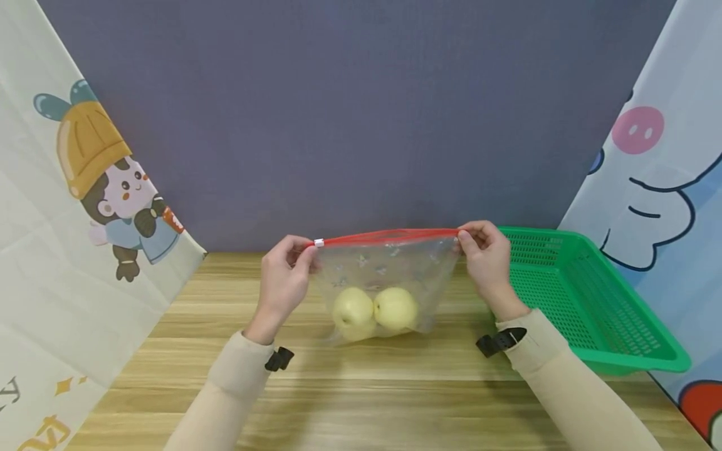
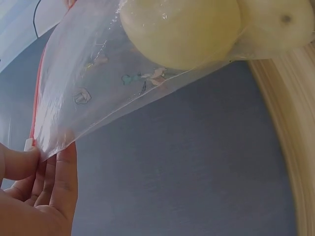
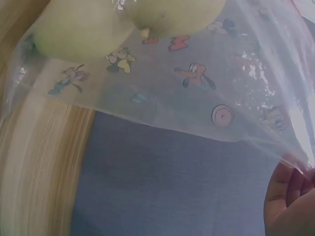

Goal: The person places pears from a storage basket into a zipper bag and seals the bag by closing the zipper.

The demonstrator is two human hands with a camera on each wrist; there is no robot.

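A clear zip bag [image 1: 389, 266] with small cartoon prints and a red top edge is stretched between my hands. Inside, at its bottom, lie pale yellow-green apples; two show plainly, a left apple [image 1: 353, 308] and a right apple [image 1: 396, 308]. My left hand [image 1: 284, 272] pinches the bag's top left corner, right beside the white slider [image 1: 319, 242]. At the opposite top corner, my right hand [image 1: 486, 260] pinches the red edge between thumb and fingers. The left wrist view shows the left thumb and fingers [image 2: 64, 182] on the film below the slider.
To the right stands a green plastic basket [image 1: 626, 313] with perforated walls, close to my right forearm. The wooden tabletop [image 1: 383, 401] lies under the bag. A dark grey panel [image 1: 361, 113] rises behind, with cartoon-printed sheets [image 1: 39, 207] at both sides.
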